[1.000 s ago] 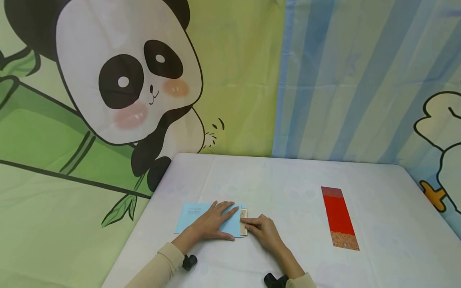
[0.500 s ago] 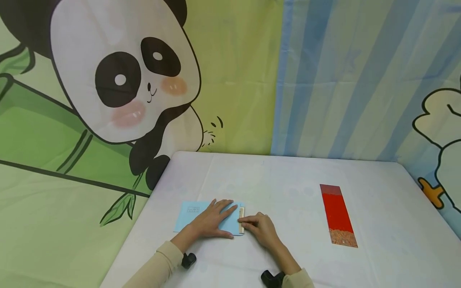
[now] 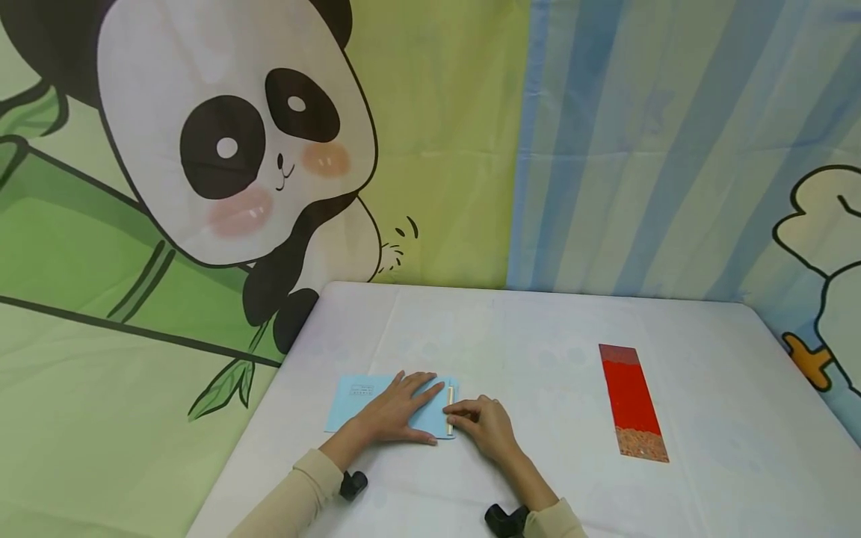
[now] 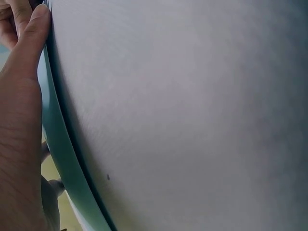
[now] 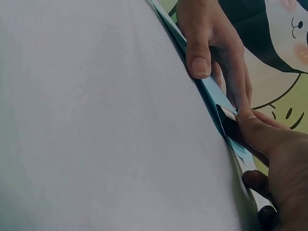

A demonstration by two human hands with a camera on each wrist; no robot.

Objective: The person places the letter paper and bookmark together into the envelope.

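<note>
A light blue envelope point(image 3: 363, 392) lies flat on the white table, small print near its upper left corner. My left hand point(image 3: 393, 413) rests on it with the fingers spread, the thumb at its near edge. At the envelope's right end, a thin cream paper strip point(image 3: 451, 418) sticks out, most of it hidden inside. My right hand point(image 3: 486, 426) pinches this strip between thumb and index finger. In the right wrist view, the envelope point(image 5: 209, 86) is seen edge-on, and the strip's end point(image 5: 228, 113) shows beside my fingertips.
A red paper packet point(image 3: 632, 400) with a gold patterned end lies on the right side of the white table point(image 3: 538, 344). Behind the table hangs a cloth backdrop point(image 3: 437, 149) printed with a panda.
The cream paper strip has slid left into the envelope, so less of it shows. My right hand has shifted slightly left with it; the left hand keeps its place on the envelope.
</note>
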